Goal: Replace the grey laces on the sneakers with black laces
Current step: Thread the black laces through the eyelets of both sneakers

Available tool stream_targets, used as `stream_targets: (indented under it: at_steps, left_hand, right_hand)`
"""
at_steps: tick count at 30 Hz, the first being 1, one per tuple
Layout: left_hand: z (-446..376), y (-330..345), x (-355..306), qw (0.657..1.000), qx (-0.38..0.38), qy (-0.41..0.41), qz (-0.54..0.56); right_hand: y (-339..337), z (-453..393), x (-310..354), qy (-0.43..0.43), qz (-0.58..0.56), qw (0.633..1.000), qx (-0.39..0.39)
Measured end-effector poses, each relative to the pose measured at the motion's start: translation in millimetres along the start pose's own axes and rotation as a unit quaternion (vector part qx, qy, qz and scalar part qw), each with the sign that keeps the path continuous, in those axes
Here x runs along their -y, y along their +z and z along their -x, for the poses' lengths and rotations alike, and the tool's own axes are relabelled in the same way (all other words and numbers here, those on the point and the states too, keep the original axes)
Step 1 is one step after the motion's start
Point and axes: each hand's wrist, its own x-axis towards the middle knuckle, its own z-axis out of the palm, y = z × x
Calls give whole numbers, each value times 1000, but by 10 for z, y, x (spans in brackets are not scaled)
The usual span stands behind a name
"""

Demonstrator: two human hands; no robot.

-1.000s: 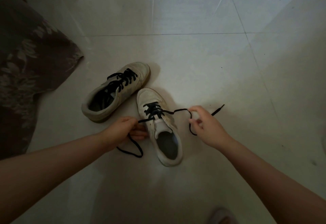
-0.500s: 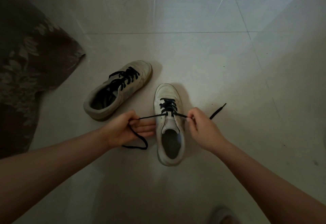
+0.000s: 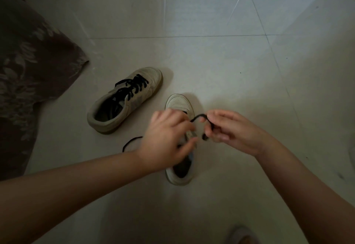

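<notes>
Your near sneaker (image 3: 179, 103) sits on the floor (image 3: 240, 66), toe at 12 o'clock, under your hands. The other sneaker (image 3: 124, 101), at 10 o'clock, already has black laces. Your right hand (image 3: 228, 130) pinches a loop of the black lace (image 3: 199, 117). Your left hand (image 3: 165, 138) has curled fingers on the other end; the grip is blurry. Pull both ends evenly, and keep the lace flat before the next hole.

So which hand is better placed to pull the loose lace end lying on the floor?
Probably the left hand: the loose lace end lies just beside its wrist, while the right hand already pinches the other lace strand.
</notes>
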Motion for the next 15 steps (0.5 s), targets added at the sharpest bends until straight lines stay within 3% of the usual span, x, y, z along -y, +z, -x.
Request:
stream_targets:
  at_steps: [4,9,11,13,15]
  left_hand:
    - [-231,173,-302,982,52,-66,171]
    - [-209,237,-290,958,101,-77,255]
    - [-249,175,-308,934,93,-121,322]
    - [-382,91,-293,901,54,-195,383]
    - [-545,18,-244,883,22,-234,407]
  right_hand:
    - [149,-69,226,-40,-93,995,-2]
    - [-73,-81,369,-89,-230,961,-127]
    - [-139,-85,267,-76,-171,969,-160]
    - [-132,-76,95,-47,1,985,-165]
    - [-57,-54,-39,-19,160,978,-131]
